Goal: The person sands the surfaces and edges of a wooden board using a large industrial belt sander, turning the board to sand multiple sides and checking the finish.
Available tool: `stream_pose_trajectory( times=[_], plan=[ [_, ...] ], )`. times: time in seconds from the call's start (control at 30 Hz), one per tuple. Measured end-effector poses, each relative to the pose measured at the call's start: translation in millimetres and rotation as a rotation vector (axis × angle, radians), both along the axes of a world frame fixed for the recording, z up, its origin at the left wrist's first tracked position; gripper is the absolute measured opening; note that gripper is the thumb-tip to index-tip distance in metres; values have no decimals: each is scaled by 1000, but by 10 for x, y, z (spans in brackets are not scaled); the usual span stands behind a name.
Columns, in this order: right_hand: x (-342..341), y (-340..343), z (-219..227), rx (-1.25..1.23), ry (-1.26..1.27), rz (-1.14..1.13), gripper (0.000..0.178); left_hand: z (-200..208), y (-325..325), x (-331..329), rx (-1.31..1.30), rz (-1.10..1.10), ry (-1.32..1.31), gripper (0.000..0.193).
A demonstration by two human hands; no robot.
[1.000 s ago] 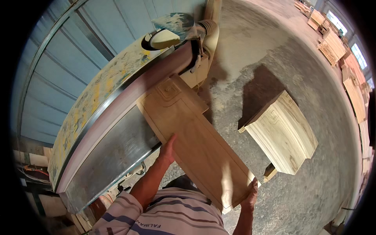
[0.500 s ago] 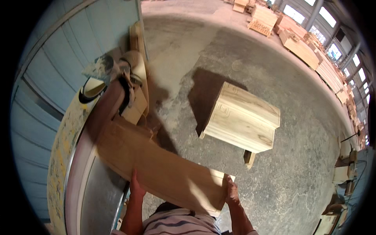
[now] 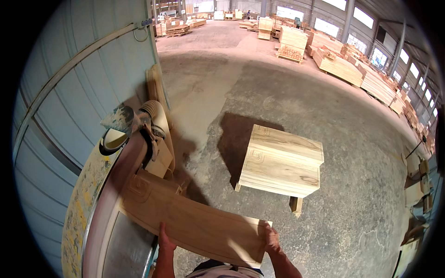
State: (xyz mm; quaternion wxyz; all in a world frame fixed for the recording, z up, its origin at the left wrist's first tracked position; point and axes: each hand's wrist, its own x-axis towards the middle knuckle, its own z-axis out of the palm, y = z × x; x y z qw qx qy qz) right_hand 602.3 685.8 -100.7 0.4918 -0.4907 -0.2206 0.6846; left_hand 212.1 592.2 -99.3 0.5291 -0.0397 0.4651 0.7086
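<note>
A long wooden board (image 3: 199, 217) with a carved spiral near its far left end lies across in front of me. That end touches the reddish-brown belt (image 3: 104, 185) of a belt sander (image 3: 79, 208) on my left. My left hand (image 3: 167, 237) grips the board's near edge, thumb up on the face, fingers hidden beneath. At the right end my right hand (image 3: 272, 237) is closed round the corner. Part of the board rests above the sander's grey metal table (image 3: 125, 245).
Carved pale boards (image 3: 282, 162) are stacked on the concrete floor ahead, on wooden supports (image 3: 295, 205). A ribbed hose (image 3: 149, 109) and blue-green metal wall (image 3: 60, 106) stand at left. Lumber stacks (image 3: 333, 65) line the far right; wooden pieces (image 3: 417, 194) lie near the right edge.
My view has tilted up, so more of the hall shows and the scene sits lower. Both hands keep their grip on the board, its end still at the belt.
</note>
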Motion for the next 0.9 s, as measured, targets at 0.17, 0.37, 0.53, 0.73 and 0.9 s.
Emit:
stream_pose_trajectory(
  times=[0.17,0.37,0.53,0.73,0.9],
  plan=[
    [-37,-27,81,118,-86,2,37,-135,6,-32,6,33,15,65],
    [101,60,149,285,-227,21,41,179,-18,227,88,21,59,63],
    [182,95,313,101,-339,-251,54,666,99,500,418,-89,142,58],
    [211,198,-404,-31,90,-420,48,1241,291,407,396,-65,326,57],
    [202,55,-781,-192,372,-475,43,2178,383,533,494,37,258,56]
  ],
)
